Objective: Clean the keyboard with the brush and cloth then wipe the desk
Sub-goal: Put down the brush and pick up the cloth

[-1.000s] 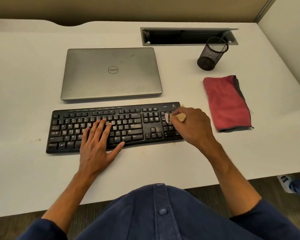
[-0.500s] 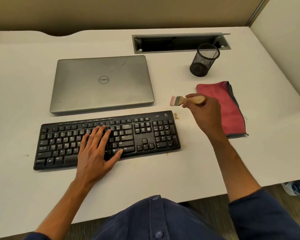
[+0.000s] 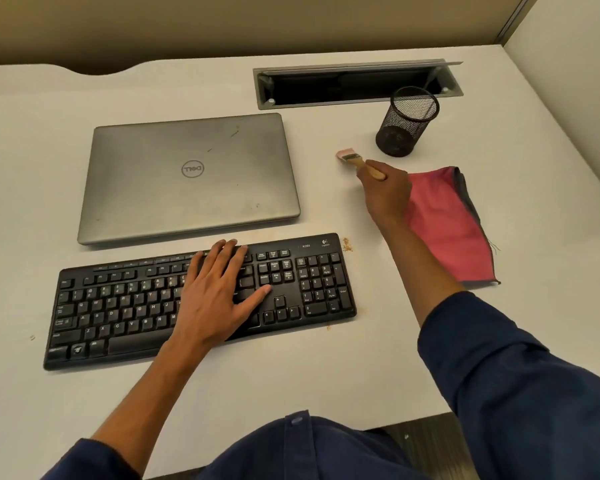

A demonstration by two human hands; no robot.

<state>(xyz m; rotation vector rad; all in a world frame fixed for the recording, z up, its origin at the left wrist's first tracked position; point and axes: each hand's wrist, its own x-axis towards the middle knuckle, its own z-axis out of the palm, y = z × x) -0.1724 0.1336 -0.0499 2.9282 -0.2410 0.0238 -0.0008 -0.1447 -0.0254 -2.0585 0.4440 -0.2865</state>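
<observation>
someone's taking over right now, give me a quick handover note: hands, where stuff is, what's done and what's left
Left hand: flat, fingers straight, resting on the keyboard.
Right hand: grips the brush by its wooden handle, over the desk between the laptop and the mesh cup, off the keyboard.
Cloth: red, lying on the desk right of the keyboard, partly behind the right hand.
Done: cannot tell how far brushing has got; crumbs lie by the keyboard's far right corner.
Left: cloth on the keyboard, then wipe the desk.

White desk [image 3: 326, 368]; on it keyboard [image 3: 118, 306], laptop [image 3: 187, 178], cloth [image 3: 444, 216], mesh cup [image 3: 404, 123].
</observation>
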